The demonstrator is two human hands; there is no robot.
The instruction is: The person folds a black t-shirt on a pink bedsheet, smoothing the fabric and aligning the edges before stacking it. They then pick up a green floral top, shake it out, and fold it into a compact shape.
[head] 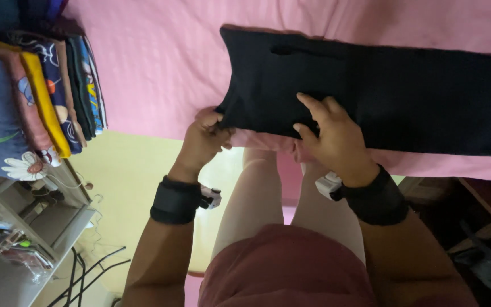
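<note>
- Nearest the camera are the person's own legs and dark red shorts (pixel 291 267), seen from above as the person stands at the edge of the bed.
- Both wrists wear a black wrist strap (pixel 175 200) with a small white device clipped to it.
- The left hand (pixel 203 138) is clenched on the near left corner of the dark garment (pixel 382 94), fingers curled over the cloth edge and pinching it just where the bed drops away.
- The right hand (pixel 336 136) lies palm down on the same garment, fingers spread and flat on the fabric, pressing it rather than grasping; its grip is released, with nothing closed in it.
- The dark garment, black or very deep navy, lies flat and long across the bed, stretching from the hands out to the right edge of the view; a small slit or buttonhole shows near its far left corner.
- Under it is the pink bedsheet (pixel 160 62), which covers the bed out to the far edge of the view.
- To the left, beside the bed, a stack of folded clothes (pixel 35 96) in yellow, blue and flowered prints stands on a pale shelf unit (pixel 41 222), with black cables (pixel 86 273) trailing on the yellow floor below.
</note>
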